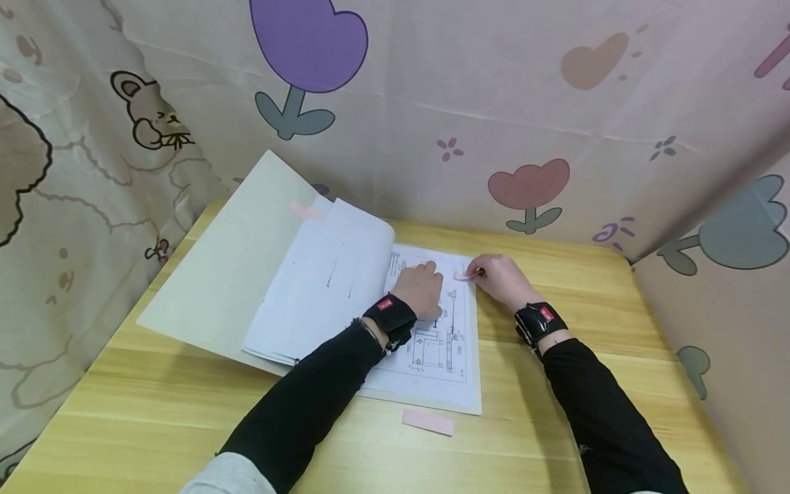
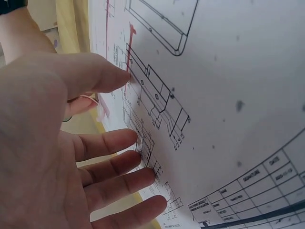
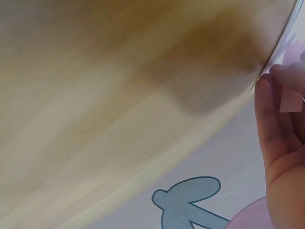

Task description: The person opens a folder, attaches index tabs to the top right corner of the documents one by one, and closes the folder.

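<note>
On the table lies a folder of drawing sheets, its pale cover and several white sheets turned over to the left. My left hand rests on the printed technical drawing at the right, fingers spread and fairly straight in the left wrist view. At that page's upper right edge, my right hand pinches the end of a pink paper strip between thumb and fingers. The strip's other end lies over the page. In the right wrist view a piece of the pink strip shows by the thumb.
Another pink strip lies on the wooden table in front of the folder. A pink tab shows at the top of the turned sheets. Patterned cloth hangs behind the table and at both sides.
</note>
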`<action>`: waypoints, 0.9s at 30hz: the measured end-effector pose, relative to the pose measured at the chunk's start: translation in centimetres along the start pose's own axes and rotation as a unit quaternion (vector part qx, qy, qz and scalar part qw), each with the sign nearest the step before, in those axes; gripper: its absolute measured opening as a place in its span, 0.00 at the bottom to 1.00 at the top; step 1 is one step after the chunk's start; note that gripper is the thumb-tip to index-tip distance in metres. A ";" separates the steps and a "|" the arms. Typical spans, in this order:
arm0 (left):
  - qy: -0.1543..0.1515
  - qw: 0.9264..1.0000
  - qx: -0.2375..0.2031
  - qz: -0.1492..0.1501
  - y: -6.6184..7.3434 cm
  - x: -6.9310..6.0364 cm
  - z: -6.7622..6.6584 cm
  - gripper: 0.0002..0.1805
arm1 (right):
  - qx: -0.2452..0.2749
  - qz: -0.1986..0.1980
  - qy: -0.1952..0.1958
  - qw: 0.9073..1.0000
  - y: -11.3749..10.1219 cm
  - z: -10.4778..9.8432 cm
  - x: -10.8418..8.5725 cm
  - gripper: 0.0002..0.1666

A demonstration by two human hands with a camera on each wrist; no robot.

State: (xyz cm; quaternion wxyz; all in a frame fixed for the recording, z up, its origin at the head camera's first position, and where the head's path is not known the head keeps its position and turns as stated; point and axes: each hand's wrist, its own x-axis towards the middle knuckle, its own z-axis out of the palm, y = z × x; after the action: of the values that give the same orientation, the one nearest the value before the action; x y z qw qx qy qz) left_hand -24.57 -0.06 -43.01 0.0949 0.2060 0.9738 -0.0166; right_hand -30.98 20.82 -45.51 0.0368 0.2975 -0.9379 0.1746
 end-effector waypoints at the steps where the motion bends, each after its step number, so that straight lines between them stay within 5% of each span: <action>1: 0.000 1.000 0.001 -0.001 0.1 0.0 0.0 0.31 | -0.001 -0.002 -0.001 1.000 0.0 -0.1 0.1 0.07; 15: -0.002 1.000 0.010 -0.001 0.1 -0.2 0.0 0.35 | 0.034 -0.021 -0.067 0.997 -0.4 -1.0 -0.5 0.16; 27: 0.001 1.000 0.007 0.000 0.0 -0.2 0.1 0.35 | -0.003 -0.023 -0.054 0.998 -1.3 -0.7 0.2 0.08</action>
State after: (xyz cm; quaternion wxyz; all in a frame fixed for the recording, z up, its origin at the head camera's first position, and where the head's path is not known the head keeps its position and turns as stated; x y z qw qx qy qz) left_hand -24.34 -0.16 -43.05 0.0920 0.2071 0.9737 -0.0231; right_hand -30.41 19.96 -44.38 -0.0088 0.3277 -0.9320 0.1548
